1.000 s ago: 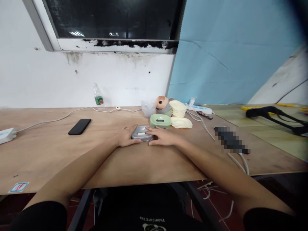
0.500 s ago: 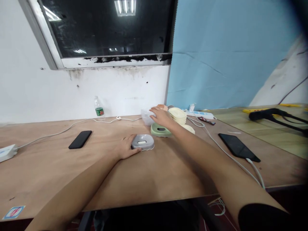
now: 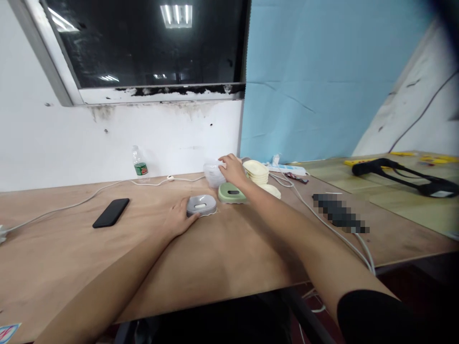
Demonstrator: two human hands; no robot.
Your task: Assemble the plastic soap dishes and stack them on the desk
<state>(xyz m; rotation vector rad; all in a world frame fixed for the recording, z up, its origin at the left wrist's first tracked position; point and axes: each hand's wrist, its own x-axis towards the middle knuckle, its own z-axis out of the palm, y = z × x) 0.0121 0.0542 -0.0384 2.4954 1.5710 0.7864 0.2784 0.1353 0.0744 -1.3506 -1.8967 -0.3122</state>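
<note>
My left hand (image 3: 179, 217) rests on the table, its thumb and fingers around the left side of a grey oval soap-dish-like piece (image 3: 202, 205) with a slot in its top. My right hand (image 3: 234, 171) reaches over a similar green piece (image 3: 231, 193), with thumb and forefinger apart at the right edge of some translucent plastic pieces (image 3: 214, 174). Nothing held shows between these fingers; the others are partly hidden. Right of that hand stands a stack of cream oval pieces (image 3: 256, 171), with another cream piece (image 3: 271, 191) in front.
A black phone (image 3: 111, 213) lies left, with a plastic bottle (image 3: 140, 165) by the wall. A white cable (image 3: 89, 197) crosses the back. On the right are a power strip (image 3: 289, 169), a pixelated dark object (image 3: 339, 212) and a black-framed item (image 3: 405, 177).
The view has turned slightly right, so things sit further left. My right hand's fingers look a little more spread beside the translucent pieces. My left hand stays at the grey piece.
</note>
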